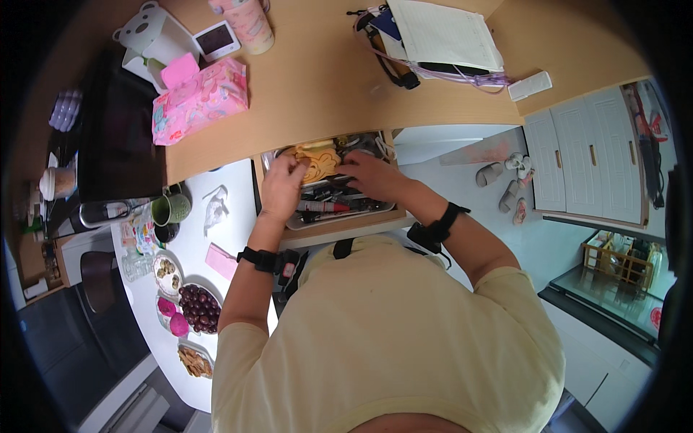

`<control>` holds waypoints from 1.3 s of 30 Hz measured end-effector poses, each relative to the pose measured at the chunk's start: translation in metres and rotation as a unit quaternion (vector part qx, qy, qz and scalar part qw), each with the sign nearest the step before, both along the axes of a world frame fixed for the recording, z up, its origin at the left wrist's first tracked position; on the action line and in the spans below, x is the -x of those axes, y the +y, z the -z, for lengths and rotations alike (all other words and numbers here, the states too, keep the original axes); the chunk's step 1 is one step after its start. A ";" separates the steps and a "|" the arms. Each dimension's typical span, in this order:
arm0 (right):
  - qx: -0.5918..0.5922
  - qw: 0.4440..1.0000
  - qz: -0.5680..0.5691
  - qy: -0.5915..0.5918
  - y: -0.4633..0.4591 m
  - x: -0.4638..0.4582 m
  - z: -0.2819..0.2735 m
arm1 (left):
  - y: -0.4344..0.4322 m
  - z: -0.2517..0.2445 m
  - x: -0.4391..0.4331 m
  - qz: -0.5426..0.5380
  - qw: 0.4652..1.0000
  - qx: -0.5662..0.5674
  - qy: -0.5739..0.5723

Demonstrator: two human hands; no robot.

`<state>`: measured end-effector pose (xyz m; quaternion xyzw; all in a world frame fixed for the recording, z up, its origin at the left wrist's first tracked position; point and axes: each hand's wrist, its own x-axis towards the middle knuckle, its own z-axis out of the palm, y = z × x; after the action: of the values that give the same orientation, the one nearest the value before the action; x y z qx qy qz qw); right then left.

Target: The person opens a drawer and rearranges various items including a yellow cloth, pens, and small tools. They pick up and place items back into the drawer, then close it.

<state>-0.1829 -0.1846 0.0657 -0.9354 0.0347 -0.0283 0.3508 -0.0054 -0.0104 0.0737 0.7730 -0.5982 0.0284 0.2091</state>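
Observation:
Both my hands are inside an open wooden drawer [325,228] under a desk top. A yellow-orange, flat item with a cartoon face [320,165], perhaps a pouch, lies between them. At its left edge, the thumb and fingers of my left hand [282,181] pinch it. My right hand [373,172] reaches to its right edge with curled fingers; whether they grip it is hidden. Nearer my body, a light tray [295,223] in the drawer holds a red-and-white tube [325,207] and several dark, slim items. Clear plastic and a pale cord [385,147] fill the back right.
On the wooden desk top [314,81] are a pink wipes pack [200,100], a pink tumbler [252,27], a small display [216,41] and papers [449,35]. Left, a white table [189,260] bears grapes [199,308] and a green mug [170,209]. Slippers [489,174] lie on the floor at right.

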 end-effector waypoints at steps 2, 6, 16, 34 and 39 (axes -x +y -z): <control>0.030 0.999 -0.004 0.031 -0.003 -0.012 0.011 | -0.003 0.008 -0.006 0.088 0.993 -0.068 0.046; 0.039 0.997 -0.059 0.044 -0.014 -0.030 0.034 | -0.005 0.031 -0.012 0.097 0.976 -0.161 0.106; 0.076 0.992 -0.027 0.096 -0.014 -0.030 0.008 | 0.004 0.023 -0.009 0.057 0.971 -0.123 0.195; 0.187 0.970 0.092 -0.126 -0.099 0.010 -0.012 | -0.031 0.007 0.020 0.153 0.984 -0.087 0.014; 0.114 0.971 0.129 -0.167 -0.081 0.031 -0.021 | -0.025 0.021 0.029 0.126 0.987 -0.102 0.004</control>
<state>-0.2144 -0.2652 0.0864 -0.9390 0.0930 -0.2327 0.2358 -0.0341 -0.0356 0.0529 0.7089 -0.6898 -0.0622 0.1330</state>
